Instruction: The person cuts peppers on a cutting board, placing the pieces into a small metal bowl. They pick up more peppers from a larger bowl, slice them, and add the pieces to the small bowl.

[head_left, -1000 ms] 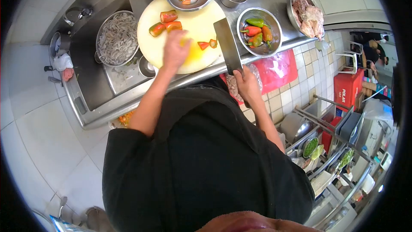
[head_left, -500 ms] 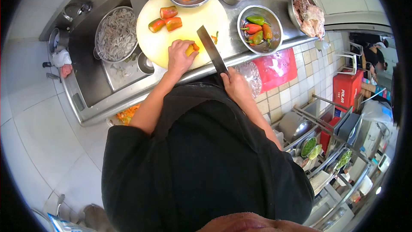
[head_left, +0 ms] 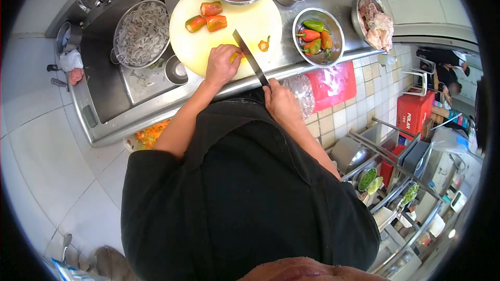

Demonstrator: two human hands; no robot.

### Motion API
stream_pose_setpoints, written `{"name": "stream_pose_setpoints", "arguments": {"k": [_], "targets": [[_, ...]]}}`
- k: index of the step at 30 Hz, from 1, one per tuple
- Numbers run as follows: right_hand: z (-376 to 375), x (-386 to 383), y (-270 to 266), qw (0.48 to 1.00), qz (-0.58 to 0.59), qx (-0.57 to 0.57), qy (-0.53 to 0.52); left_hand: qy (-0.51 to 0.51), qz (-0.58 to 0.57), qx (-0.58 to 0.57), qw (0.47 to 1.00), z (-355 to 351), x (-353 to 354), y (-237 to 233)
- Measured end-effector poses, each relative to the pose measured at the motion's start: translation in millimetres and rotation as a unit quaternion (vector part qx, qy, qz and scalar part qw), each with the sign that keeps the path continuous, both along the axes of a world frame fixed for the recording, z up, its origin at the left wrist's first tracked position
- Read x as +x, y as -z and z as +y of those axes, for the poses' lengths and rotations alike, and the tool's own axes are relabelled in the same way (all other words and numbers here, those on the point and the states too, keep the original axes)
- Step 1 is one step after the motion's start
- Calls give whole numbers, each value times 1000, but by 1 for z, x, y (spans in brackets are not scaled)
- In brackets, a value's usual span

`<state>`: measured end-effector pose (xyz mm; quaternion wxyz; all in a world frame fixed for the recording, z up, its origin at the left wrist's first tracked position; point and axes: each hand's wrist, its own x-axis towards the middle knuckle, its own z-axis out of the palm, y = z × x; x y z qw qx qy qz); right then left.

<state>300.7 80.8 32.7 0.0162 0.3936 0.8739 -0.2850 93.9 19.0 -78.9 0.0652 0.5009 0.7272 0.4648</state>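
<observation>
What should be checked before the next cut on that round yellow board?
1. Left hand pins the pepper piece to the cutting board: ok.
2. Left fingertips clear of the blade: cannot tell, because the blade lies right beside them.
3. Right hand has a closed grip on the cleaver handle: ok.
4. Bare board around the cut: ok, since the three pepper halves lie apart at the far side.
5. Loose pepper scrap apart from the blade: ok.
</observation>
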Motion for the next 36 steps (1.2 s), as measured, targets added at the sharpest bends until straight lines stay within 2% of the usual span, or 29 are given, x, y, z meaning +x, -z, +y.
{"name": "stream_pose_setpoints", "arguments": {"k": [6, 8, 12, 15, 18, 19, 22, 27, 36], "targets": [[-6, -5, -6, 999, -44, -2, 3, 2, 7, 29, 1000, 5, 2, -1], [-4, 1, 20, 999, -29, -14, -2, -4, -5, 22, 1000, 5, 3, 1], [11, 5, 28, 999, -15, -41, -13, -5, -21, 22, 1000, 8, 5, -2], [23, 6, 21, 995, -27, -94, -13, -23, -88, 4, 996, 16, 1, 4], [27, 8, 19, 986, -36, -163, 30, -94, -136, -60, 984, 7, -7, 2], [26, 6, 16, 987, -31, -151, 35, -70, -127, -91, 985, 0, -15, -1], [13, 1, 7, 993, -17, -114, 38, -38, -31, -78, 996, -18, -32, 7], [5, -15, 4, 998, -16, -63, 11, 15, 9, -47, 999, -19, -37, 4], [6, -28, 7, 996, -43, -74, -29, 49, 64, -17, 997, -20, -39, 7]]}}
